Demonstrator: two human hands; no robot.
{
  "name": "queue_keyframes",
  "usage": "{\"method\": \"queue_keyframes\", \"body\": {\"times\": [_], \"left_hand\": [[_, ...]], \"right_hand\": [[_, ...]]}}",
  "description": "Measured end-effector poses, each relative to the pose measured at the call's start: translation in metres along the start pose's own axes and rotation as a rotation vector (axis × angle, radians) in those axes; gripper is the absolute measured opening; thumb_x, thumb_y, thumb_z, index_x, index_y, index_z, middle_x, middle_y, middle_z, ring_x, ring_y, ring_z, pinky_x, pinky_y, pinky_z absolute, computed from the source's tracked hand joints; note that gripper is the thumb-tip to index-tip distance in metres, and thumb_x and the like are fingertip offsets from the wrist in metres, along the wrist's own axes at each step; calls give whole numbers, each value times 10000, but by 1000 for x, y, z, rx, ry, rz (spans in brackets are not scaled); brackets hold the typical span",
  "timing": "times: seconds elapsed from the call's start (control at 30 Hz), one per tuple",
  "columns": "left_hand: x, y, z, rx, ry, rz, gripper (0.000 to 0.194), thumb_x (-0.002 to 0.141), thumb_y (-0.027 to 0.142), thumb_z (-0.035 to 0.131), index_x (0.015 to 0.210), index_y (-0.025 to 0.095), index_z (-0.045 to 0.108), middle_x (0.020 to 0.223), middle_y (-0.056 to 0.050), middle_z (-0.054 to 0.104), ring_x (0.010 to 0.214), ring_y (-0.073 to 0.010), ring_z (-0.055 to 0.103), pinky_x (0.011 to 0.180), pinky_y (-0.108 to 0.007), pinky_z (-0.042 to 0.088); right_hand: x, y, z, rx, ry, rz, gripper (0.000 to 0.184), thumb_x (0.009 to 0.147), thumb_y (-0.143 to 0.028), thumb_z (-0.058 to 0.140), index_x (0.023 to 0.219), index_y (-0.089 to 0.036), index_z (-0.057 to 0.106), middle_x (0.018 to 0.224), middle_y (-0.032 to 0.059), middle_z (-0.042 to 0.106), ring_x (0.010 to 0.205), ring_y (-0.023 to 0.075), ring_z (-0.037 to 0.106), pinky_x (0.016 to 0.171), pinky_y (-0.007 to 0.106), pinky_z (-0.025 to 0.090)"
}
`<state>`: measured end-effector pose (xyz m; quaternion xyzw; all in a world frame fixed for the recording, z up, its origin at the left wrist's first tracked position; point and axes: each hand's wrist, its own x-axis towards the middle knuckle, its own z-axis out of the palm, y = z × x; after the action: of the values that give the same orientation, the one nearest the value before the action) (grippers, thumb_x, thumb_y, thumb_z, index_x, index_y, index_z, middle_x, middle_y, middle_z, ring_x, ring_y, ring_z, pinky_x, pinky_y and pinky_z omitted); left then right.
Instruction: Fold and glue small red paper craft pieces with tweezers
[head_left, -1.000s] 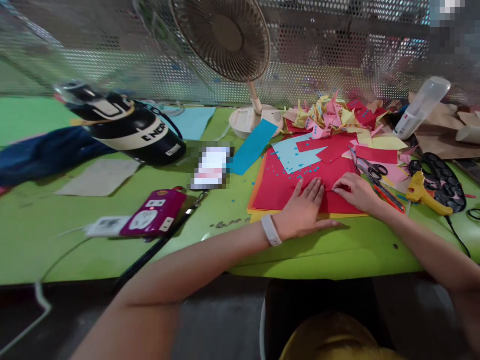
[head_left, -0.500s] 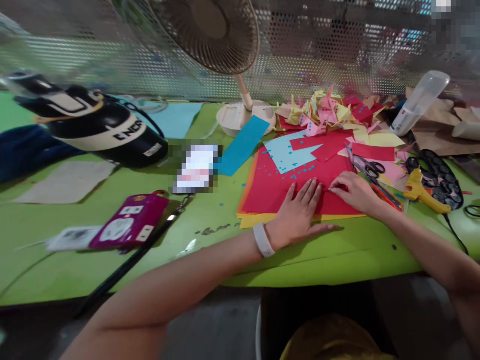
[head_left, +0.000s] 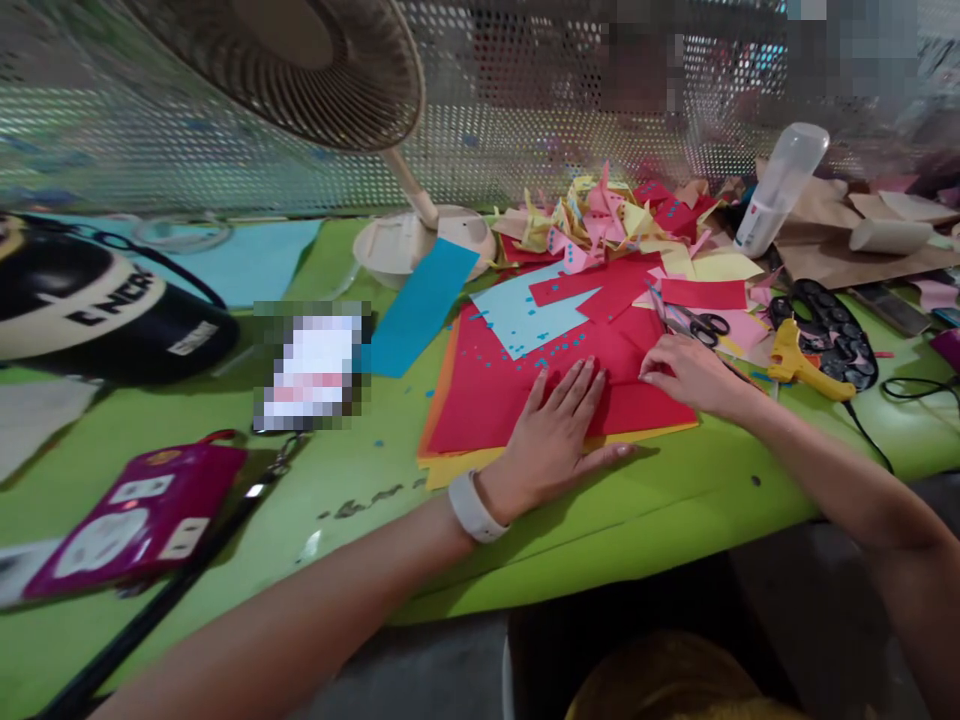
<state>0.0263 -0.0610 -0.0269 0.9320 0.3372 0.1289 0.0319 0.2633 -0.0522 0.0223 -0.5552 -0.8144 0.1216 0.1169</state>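
Observation:
My left hand (head_left: 559, 420) lies flat, fingers spread, on a stack of red paper (head_left: 472, 415) with orange and yellow sheets showing beneath it. A white band circles that wrist. To its right, my right hand (head_left: 690, 375) rests on the red sheet with thumb and index finger pinched together; what they hold, if anything, is too small to make out. Beyond the hands lie a light blue sheet (head_left: 517, 318), cut red paper pieces (head_left: 626, 285) and many tiny blue paper bits (head_left: 551, 350). Scissors (head_left: 705, 325) lie just past my right hand.
A yellow glue gun (head_left: 806, 370) lies beside a black tray (head_left: 832, 325) at right. Folded paper shapes (head_left: 600, 220) and a clear bottle (head_left: 784, 190) stand behind. Leftward are a blue strip (head_left: 424, 310), a fan (head_left: 337, 70), a phone (head_left: 315, 365), a purple power strip (head_left: 142, 515) and a black bottle (head_left: 112, 310).
The view has turned to the right, so everything appears shifted left. Both hands keep nearly the same place on the red paper.

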Motion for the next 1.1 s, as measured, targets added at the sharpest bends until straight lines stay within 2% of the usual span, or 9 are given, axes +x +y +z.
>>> {"method": "queue_keyframes", "body": {"times": [0.1,0.17,0.27,0.37,0.53,0.8,0.9,1.1], "left_hand": [[4,-6,-8,-7,-11,7,891,902,743,258,1552,135,226,1582,-174,326,1471,-318,278,1208,-549,114],[10,-16,-20,-30,-1,-6,776,942,683,249,1509,161,337,1530,-160,422,1414,-312,376,1177,-548,225],[19,-35,-36,-119,62,-34,554,972,589,324,1256,198,595,1338,-135,579,1238,-294,530,1050,-482,420],[26,-51,-38,-219,5,14,442,952,563,410,1041,198,644,1112,-126,639,1063,-283,591,907,-454,507],[29,-59,-25,-269,0,51,338,981,457,408,926,190,607,989,-104,625,976,-252,581,859,-426,500],[29,-59,-29,-262,-40,72,329,977,472,426,937,186,583,1000,-99,612,974,-248,570,856,-420,487],[29,-60,-30,-272,-61,76,336,990,455,400,914,178,576,976,-103,605,941,-240,569,837,-409,483],[30,-63,-31,-289,-50,86,389,964,533,426,914,179,580,1003,-108,600,954,-247,563,847,-412,474]], "right_hand": [[0,-1,0,-2,-3,-4,125,906,-181,577,909,-176,701,926,75,683,931,209,604,885,343,423],[1,-1,0,2,-2,-5,125,908,-177,573,909,-173,698,927,77,680,937,211,602,881,342,423],[1,1,1,-1,5,-26,118,905,-170,574,895,-177,692,924,78,677,937,215,601,873,347,424],[1,4,2,-4,25,-56,113,905,-174,572,882,-192,681,924,70,672,932,212,597,879,352,420],[3,-1,11,-15,71,-85,120,895,-300,635,939,-194,669,962,74,667,955,226,585,883,366,409],[8,-7,16,-41,52,-126,132,943,-171,538,908,-165,666,968,86,668,965,212,576,884,350,396],[8,-4,15,-23,53,-135,123,942,-174,537,904,-174,655,966,80,675,951,208,583,887,349,405],[8,0,18,33,59,-71,92,923,-182,558,896,-178,647,940,78,666,928,206,589,881,347,427]]}}
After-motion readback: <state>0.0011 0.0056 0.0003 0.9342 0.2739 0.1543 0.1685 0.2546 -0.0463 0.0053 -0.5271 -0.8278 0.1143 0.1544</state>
